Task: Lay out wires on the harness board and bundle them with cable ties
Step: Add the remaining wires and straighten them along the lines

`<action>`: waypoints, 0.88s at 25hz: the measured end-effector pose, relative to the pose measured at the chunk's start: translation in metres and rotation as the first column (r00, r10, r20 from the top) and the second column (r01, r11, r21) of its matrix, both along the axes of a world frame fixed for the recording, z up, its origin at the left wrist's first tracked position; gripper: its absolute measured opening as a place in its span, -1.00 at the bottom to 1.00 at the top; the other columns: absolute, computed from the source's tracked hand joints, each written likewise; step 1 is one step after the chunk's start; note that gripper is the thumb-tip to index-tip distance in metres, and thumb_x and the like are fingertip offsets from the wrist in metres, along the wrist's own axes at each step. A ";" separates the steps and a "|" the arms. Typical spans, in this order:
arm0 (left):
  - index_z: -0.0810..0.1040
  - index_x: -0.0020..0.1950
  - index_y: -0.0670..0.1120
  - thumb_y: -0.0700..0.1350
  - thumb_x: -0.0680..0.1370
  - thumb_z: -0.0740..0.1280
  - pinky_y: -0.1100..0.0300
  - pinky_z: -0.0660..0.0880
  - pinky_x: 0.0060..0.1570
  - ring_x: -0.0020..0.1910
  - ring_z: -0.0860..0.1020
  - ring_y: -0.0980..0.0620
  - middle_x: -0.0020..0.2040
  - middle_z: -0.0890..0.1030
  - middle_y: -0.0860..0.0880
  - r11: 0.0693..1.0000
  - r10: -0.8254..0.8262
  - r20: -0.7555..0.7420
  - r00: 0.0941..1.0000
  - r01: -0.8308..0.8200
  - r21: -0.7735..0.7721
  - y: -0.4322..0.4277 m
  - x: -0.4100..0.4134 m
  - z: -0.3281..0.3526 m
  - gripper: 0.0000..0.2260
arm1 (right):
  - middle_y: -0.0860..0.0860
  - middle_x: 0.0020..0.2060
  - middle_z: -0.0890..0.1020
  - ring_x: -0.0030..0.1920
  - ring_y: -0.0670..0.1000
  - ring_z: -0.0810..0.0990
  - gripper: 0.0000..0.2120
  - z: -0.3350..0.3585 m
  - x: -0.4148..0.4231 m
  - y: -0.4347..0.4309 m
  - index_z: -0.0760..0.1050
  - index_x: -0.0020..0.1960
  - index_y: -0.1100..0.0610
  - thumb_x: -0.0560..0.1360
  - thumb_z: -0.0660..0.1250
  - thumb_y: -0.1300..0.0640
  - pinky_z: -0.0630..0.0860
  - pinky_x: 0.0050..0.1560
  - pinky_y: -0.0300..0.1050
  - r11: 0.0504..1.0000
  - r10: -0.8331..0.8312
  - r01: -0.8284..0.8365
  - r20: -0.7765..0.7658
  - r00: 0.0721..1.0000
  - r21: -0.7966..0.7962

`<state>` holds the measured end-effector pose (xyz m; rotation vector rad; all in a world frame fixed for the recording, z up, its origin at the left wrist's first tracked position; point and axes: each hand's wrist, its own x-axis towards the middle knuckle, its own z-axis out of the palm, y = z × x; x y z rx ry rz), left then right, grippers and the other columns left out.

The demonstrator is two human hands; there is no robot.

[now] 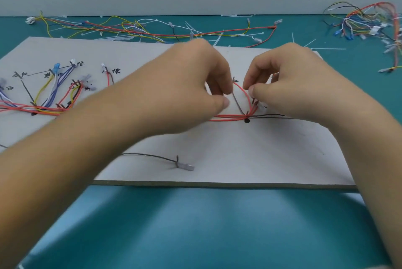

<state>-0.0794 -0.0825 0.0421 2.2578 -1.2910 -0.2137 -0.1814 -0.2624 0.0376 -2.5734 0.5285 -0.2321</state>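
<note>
Left end of harness board (217,155): branches (50,94) fanned out, trunk runs left-right. Our left hand (195,86) has its fingers curled; we can't tell what it holds. Red wire (242,90) arcs up from the black dot (247,120) between our hands, nearer our right hand (289,86), which pinches it. There's bare board toward us, and loose wires (152,29) crowd the far edge.

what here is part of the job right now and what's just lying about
In the job: harness board, red wires, left hand, right hand, routed wires on the board's left.
Lying about: loose wires behind the board, wire tangle at far right, stray cable ties.
</note>
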 end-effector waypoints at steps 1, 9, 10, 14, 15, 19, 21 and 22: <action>0.69 -0.06 0.13 -0.02 0.51 0.45 0.31 0.44 -0.32 -0.26 0.60 0.34 -0.19 0.65 0.33 1.000 0.013 0.011 1.000 -0.013 0.002 0.010 0.006 0.003 -0.95 | -0.17 -0.37 0.66 -0.43 -0.28 0.53 -0.78 0.000 0.000 0.000 0.64 -0.25 -0.06 0.43 0.35 0.22 0.32 -0.53 -0.47 1.000 0.000 0.000 0.006 1.000 0.007; 0.62 -0.09 0.23 0.07 0.43 0.51 0.18 0.40 -0.23 -0.12 0.57 0.27 -0.12 0.59 0.21 0.966 0.256 0.169 0.952 -0.256 -0.017 0.093 0.042 -0.032 -0.88 | -0.25 -0.37 0.64 -0.35 -0.28 0.54 -0.84 -0.007 0.002 -0.004 0.64 -0.24 -0.08 0.41 0.38 0.16 0.38 -0.36 -0.24 1.000 0.011 -0.012 -0.128 0.992 -0.012; 0.62 -0.07 0.25 0.11 0.44 0.49 0.18 0.41 -0.23 -0.09 0.57 0.26 -0.12 0.60 0.21 0.968 0.249 0.154 0.956 -0.249 -0.023 0.097 0.043 -0.037 -0.88 | -0.25 -0.36 0.64 -0.35 -0.28 0.54 -0.83 -0.007 0.002 -0.004 0.64 -0.24 -0.07 0.41 0.37 0.17 0.38 -0.36 -0.24 1.000 0.006 -0.008 -0.123 0.992 -0.009; 0.60 0.00 0.32 0.26 0.45 0.38 0.34 0.47 -0.27 -0.07 0.59 0.29 -0.04 0.61 0.25 0.968 0.246 0.123 0.961 -0.237 -0.088 0.109 0.049 -0.048 -0.84 | -0.14 -0.36 0.66 -0.40 -0.22 0.55 -0.85 -0.009 0.004 0.000 0.63 -0.25 -0.03 0.40 0.33 0.18 0.38 -0.38 -0.25 1.000 -0.005 0.006 -0.104 0.995 0.008; 0.60 0.02 0.31 0.28 0.45 0.38 0.39 0.46 -0.27 -0.06 0.58 0.29 -0.01 0.60 0.24 0.961 0.263 0.121 0.957 -0.250 -0.115 0.114 0.053 -0.050 -0.81 | -0.10 -0.36 0.67 -0.39 -0.17 0.56 -0.87 -0.010 0.005 0.002 0.62 -0.25 0.00 0.39 0.33 0.18 0.39 -0.38 -0.24 1.000 -0.012 0.012 -0.104 0.994 0.005; 0.64 0.07 0.26 0.39 0.46 0.38 0.48 0.36 -0.29 -0.16 0.55 0.22 -0.08 0.57 0.23 0.941 0.329 0.114 0.937 -0.315 -0.121 0.137 0.067 -0.059 -0.70 | -0.05 -0.34 0.64 -0.27 -0.02 0.58 -0.91 -0.013 0.008 0.006 0.57 -0.27 0.07 0.39 0.33 0.19 0.44 -0.35 -0.20 0.999 -0.035 0.032 -0.104 0.994 -0.029; 0.66 0.08 0.25 0.39 0.49 0.37 0.54 0.33 -0.33 -0.23 0.55 0.24 -0.16 0.59 0.27 0.940 0.333 0.105 0.937 -0.321 -0.118 0.143 0.069 -0.060 -0.69 | -0.04 -0.36 0.64 -0.28 0.00 0.58 -0.91 -0.012 0.008 0.007 0.56 -0.27 0.08 0.40 0.33 0.19 0.43 -0.36 -0.19 0.999 -0.044 0.040 -0.106 0.993 -0.034; 0.66 0.06 0.29 0.37 0.49 0.37 0.53 0.35 -0.31 -0.22 0.57 0.26 -0.16 0.61 0.29 0.941 0.332 0.121 0.936 -0.319 -0.114 0.144 0.070 -0.059 -0.74 | -0.03 -0.37 0.63 -0.28 0.01 0.57 -0.91 -0.012 0.008 0.008 0.55 -0.27 0.09 0.40 0.33 0.19 0.42 -0.37 -0.19 0.998 -0.048 0.045 -0.106 0.993 -0.034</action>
